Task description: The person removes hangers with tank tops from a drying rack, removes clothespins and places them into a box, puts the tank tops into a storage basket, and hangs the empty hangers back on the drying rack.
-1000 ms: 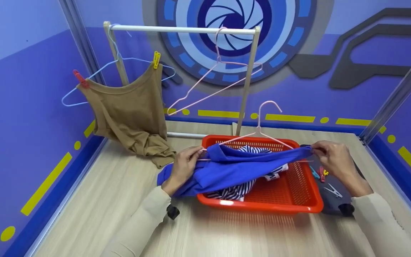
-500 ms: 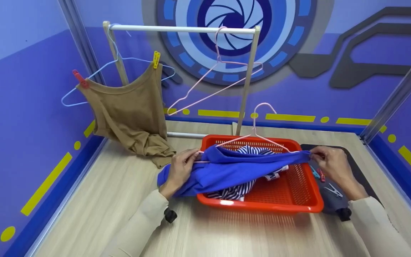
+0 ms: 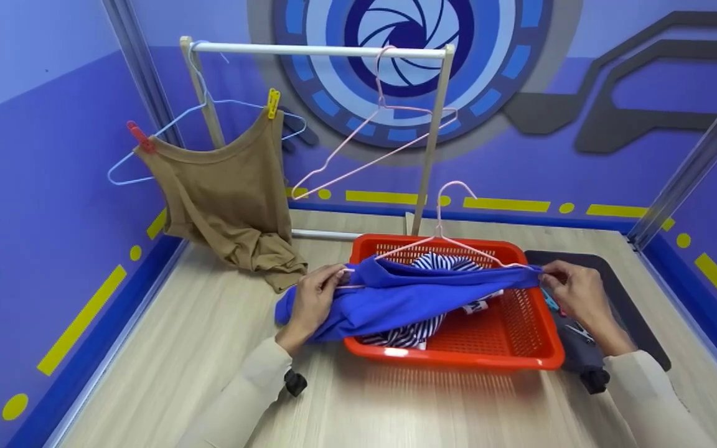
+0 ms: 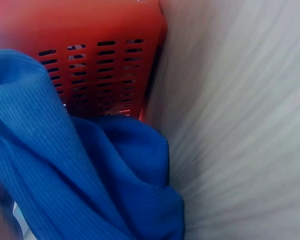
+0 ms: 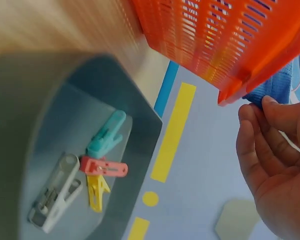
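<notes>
A blue ribbed garment (image 3: 408, 302) is stretched between my two hands above a red basket (image 3: 452, 358). A pink hanger (image 3: 439, 231) runs along the garment's upper edge, its hook pointing up. My left hand (image 3: 315, 302) pinches the hanger's left end, which sticks out of the cloth; part of the garment hangs behind that wrist. My right hand (image 3: 579, 295) pinches the garment's right edge between thumb and fingers (image 5: 262, 112), close to the hanger's right end, which the cloth mostly hides. Inside the basket lies a striped cloth (image 3: 445, 261).
Behind the basket stands a rack (image 3: 315, 50) bearing a bare pink hanger (image 3: 381, 106) and a brown top (image 3: 228, 186) clipped to a blue hanger (image 3: 175, 118). At right, a dark grey bin (image 5: 140, 100) holds several clothespins (image 5: 107, 135).
The hanger has shifted left and slightly down. My right hand has lowered slightly with the garment's edge, and the lower bar no longer shows at that end. My left hand has edged left.
</notes>
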{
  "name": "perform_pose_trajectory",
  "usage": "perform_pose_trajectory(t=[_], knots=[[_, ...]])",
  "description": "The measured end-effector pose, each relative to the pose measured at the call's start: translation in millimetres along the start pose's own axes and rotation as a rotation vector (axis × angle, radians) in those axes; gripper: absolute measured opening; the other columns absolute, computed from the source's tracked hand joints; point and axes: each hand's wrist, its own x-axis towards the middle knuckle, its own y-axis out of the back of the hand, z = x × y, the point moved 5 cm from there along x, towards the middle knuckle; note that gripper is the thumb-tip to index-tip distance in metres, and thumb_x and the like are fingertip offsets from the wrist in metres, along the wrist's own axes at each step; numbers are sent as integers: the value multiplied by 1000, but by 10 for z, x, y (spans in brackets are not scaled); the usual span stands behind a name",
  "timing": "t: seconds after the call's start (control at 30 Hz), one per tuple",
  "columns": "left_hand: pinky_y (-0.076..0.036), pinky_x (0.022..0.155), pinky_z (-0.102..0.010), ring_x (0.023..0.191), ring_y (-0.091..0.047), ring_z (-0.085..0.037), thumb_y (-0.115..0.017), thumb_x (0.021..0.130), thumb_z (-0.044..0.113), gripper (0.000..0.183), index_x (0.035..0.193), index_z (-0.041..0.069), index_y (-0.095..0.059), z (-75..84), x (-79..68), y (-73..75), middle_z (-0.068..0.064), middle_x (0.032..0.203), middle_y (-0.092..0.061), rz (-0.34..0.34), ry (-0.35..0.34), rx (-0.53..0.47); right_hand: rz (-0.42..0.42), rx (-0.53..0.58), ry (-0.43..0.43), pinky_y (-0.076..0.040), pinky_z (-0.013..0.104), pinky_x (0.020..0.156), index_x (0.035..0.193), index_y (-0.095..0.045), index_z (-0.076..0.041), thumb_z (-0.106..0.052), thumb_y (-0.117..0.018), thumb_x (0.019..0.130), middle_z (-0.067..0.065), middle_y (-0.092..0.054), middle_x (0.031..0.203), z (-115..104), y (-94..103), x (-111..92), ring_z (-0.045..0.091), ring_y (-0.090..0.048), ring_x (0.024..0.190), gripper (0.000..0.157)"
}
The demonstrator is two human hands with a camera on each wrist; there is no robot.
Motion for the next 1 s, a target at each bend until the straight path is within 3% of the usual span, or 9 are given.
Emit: perform_pose_trajectory(t=[0.13, 0.33, 0.63, 0.9, 1.0], knots=[[-58, 77, -28, 81, -72, -33, -60, 91, -8, 14, 100, -11, -71, -6, -22, -7, -20, 91, -74, 11, -14, -21, -47, 56, -108, -43, 22, 46, 97, -71, -2, -10, -62, 95, 14, -68, 82, 52, -25, -36, 11, -52, 59, 12], [-58, 77, -26, 80, -72, -33, -62, 90, -9, 14, 100, -11, -71, 2, -44, 6, -20, 91, -74, 39, -27, -10, -61, 107, -194, -45, 23, 47, 101, -71, -1, -13, -62, 95, 14, -69, 86, 81, -33, -79, 9, -54, 62, 16], [-56, 78, -23, 83, -71, -34, -60, 93, -4, 15, 102, -10, -71, -39, -78, -1, -20, 93, -74, 46, 81, -24, -167, 278, -411, -48, 27, 52, 115, -63, -3, -22, -57, 99, -3, -63, 82, 107, -85, -147, 11, -59, 70, 25], [-55, 77, -20, 82, -71, -33, -61, 92, -4, 14, 100, -9, -72, -35, -113, 1, -18, 93, -74, 80, 66, -24, -114, 293, -404, -44, 26, 48, 112, -62, -7, -24, -56, 100, 3, -64, 87, 84, -99, -151, 13, -62, 75, 22], [-55, 76, -20, 81, -71, -32, -61, 92, -3, 14, 100, -9, -72, -36, -120, 9, -18, 92, -74, 94, 67, -21, -114, 307, -396, -44, 26, 48, 111, -62, -7, -26, -57, 100, -1, -64, 85, 99, -100, -148, 14, -63, 77, 23]])
